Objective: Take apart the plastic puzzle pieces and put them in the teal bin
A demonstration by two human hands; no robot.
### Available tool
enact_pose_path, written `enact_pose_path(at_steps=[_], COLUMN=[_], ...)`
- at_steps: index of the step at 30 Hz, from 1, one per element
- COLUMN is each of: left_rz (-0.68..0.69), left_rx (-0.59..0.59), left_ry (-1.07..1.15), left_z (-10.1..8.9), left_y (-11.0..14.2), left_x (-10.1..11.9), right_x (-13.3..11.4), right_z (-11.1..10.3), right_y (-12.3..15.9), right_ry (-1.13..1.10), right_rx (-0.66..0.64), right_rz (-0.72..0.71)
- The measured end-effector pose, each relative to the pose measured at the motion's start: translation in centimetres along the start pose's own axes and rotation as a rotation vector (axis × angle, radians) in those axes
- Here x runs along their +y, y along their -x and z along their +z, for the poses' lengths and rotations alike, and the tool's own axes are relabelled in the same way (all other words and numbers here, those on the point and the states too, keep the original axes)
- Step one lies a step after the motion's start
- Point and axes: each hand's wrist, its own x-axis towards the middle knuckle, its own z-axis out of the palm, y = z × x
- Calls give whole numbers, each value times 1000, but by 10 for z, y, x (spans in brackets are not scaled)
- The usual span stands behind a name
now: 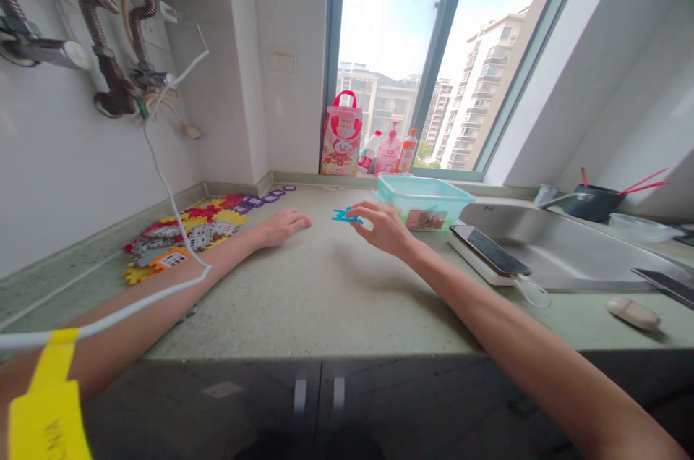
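Note:
My right hand (pixel 382 226) hovers over the middle of the green-grey counter (pixel 325 294), fingers pinched on a small blue plastic puzzle piece (pixel 343 215) held just above the surface. My left hand (pixel 283 226) rests palm down on the counter, fingers flat and together, holding nothing. To its left lies a spread of several coloured interlocking plastic pieces (pixel 187 232), red, yellow, purple and orange. A teal plastic box (pixel 423 200) stands right behind my right hand.
A phone on a white block (pixel 488 252) lies at the edge of a steel sink (pixel 569 243). A red gift bag (pixel 342 134) and bottles (pixel 391 149) stand at the window. A white cable (pixel 163 178) hangs from wall pipes across my left arm.

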Motion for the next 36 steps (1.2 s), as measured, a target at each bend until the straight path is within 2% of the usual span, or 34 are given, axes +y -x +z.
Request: enact_pose_path(at_steps=[4, 10, 14, 19, 23, 28, 31, 36], left_rz=[9, -5, 8, 13, 18, 71, 164, 298], left_rx=[-9, -9, -6, -3, 1, 36, 106, 249], left_ry=[-9, -15, -14, -43, -62, -118, -269, -522], left_z=[0, 0, 1, 1, 2, -3, -17, -56], left_y=[0, 0, 0, 0, -1, 2, 6, 18], left_x=[-1, -3, -4, -4, -5, -4, 0, 1], right_x=[19, 60, 81, 85, 81, 63, 50, 37], right_z=[-27, -67, -84, -91, -78, -41, -20, 6], right_y=[2, 16, 23, 22, 20, 18, 19, 20], right_ry=[113, 341, 434, 465, 417, 322, 324, 330], right_rx=[216, 506, 603, 695, 631, 356, 188, 71], right_rz=[52, 274, 356, 301, 188, 92, 42, -55])
